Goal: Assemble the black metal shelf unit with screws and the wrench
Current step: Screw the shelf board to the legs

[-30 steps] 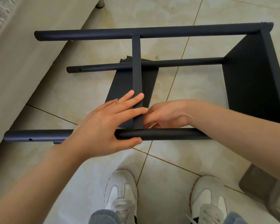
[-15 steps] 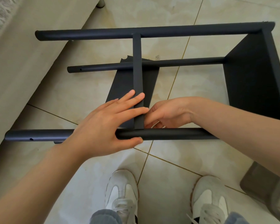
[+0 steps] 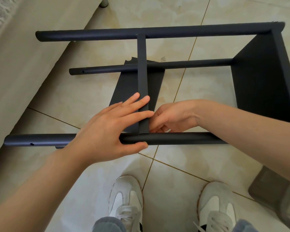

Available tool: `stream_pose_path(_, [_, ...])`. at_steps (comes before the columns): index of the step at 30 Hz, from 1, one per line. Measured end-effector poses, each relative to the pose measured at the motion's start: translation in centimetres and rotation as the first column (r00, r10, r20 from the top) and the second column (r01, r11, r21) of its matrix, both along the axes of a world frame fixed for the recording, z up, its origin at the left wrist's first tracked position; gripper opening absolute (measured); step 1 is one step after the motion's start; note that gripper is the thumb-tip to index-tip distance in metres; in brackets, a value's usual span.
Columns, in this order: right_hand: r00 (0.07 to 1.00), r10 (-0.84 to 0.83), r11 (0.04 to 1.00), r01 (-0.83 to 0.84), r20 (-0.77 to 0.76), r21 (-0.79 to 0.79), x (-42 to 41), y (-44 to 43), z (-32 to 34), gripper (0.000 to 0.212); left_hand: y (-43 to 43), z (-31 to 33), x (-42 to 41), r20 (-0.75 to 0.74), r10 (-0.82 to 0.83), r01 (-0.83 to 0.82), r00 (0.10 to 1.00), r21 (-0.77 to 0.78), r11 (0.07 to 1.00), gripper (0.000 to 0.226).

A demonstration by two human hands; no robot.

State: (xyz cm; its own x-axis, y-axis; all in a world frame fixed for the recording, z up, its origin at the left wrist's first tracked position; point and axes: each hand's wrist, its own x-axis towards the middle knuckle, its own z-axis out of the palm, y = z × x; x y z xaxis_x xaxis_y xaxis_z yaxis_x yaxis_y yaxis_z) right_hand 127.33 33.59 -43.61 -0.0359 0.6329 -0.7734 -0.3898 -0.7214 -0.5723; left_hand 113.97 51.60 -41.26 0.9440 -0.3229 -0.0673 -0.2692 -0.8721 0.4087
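The black metal shelf unit lies on its side on the tiled floor. Its near tube [image 3: 182, 138] runs left to right, with a far tube [image 3: 174, 31] and a thinner lower tube [image 3: 191, 63] behind it. A shelf panel's edge [image 3: 142, 64] spans from the far tube to the near one. My left hand [image 3: 104, 129] rests on the near tube, its fingers straight across the panel edge and its thumb along the tube's near side. My right hand [image 3: 176, 116] has its fingers curled at the joint of panel and near tube. What they hold is hidden. No wrench is visible.
A solid end panel [image 3: 261, 77] closes the unit at the right. A beige furniture base [image 3: 23, 64] slants along the left. A grey object [image 3: 271, 186] stands at the lower right. My two white shoes [image 3: 126, 198] are just below the near tube.
My right hand has shifted slightly at the joint. My left hand and the shelf unit stay where they were.
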Motion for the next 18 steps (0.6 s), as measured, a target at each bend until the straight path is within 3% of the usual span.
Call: stream_pose_path(18, [1.0,0.01,1.0,-0.01,0.02,-0.016,-0.36,0.58,-0.12,0.014,0.05,0.0,-0.03,-0.002,0.0,0.0,1.0,-0.017,1.0,0.071])
